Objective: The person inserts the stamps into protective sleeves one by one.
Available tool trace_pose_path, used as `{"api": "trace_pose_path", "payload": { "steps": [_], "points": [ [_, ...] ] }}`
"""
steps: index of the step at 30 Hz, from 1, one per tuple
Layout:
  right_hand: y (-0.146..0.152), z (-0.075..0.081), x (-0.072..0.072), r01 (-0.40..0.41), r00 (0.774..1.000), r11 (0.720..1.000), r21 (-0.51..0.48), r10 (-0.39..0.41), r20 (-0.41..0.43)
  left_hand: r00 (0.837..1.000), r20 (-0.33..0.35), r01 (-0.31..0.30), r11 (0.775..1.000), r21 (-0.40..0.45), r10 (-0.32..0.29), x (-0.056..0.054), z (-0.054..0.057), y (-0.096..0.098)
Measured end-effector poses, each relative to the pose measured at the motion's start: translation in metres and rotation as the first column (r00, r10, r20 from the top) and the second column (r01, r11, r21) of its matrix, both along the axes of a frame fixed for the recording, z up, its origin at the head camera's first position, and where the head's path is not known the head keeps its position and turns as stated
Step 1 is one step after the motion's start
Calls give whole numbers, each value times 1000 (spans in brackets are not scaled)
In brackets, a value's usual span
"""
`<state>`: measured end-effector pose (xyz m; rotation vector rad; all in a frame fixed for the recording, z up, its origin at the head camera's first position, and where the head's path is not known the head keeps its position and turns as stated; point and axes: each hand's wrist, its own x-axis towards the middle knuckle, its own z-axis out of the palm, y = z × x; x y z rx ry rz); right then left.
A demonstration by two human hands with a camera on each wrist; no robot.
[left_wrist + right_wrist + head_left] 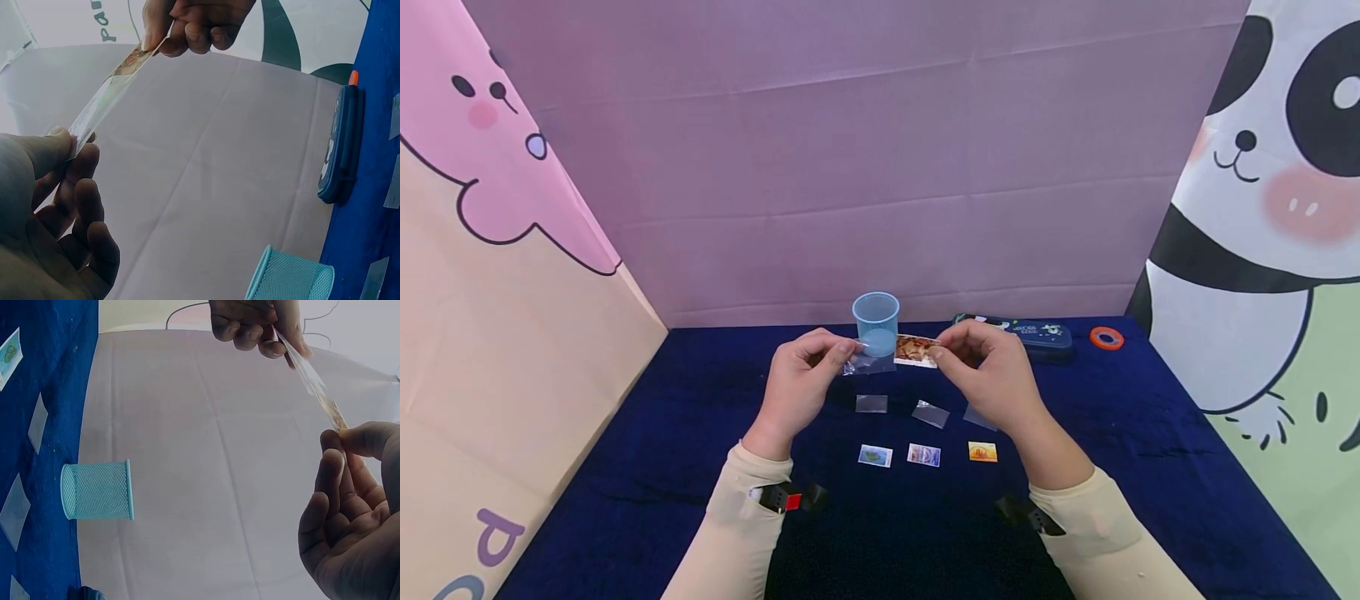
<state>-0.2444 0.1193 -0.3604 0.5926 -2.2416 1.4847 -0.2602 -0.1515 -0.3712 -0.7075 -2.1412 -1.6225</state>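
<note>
The left hand pinches a clear sleeve and the right hand a brown picture card, the two meeting between the hands, where a misaligned push might catch the sleeve's edge and buckle its thin plastic.

pencil case between mesh cup and orange tape roll, on blue cloth

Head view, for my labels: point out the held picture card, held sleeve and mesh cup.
Picture card [914,350]: head view, printed face.
Held sleeve [874,366]: head view, lower part.
Mesh cup [876,326]: head view, front wall.
</note>
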Motion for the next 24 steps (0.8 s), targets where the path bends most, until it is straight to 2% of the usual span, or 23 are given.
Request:
{"api": "trace_pose_path", "payload": {
  "steps": [9, 19, 24],
  "points": [
    [-3, -4, -2, 0, 1000, 1000, 23, -1, 28, 1000, 12, 9, 1000, 10, -9, -2, -4, 0],
    [-5, -5, -2, -4, 999, 999, 39, 2, 44, 1000, 5, -11, 1000, 22, 11, -3, -3, -4],
    [-5, -6, -3, 5, 999, 998, 55, -7, 51, 1000, 9, 3, 1000, 22, -3, -3, -4, -5]
  ]
}}
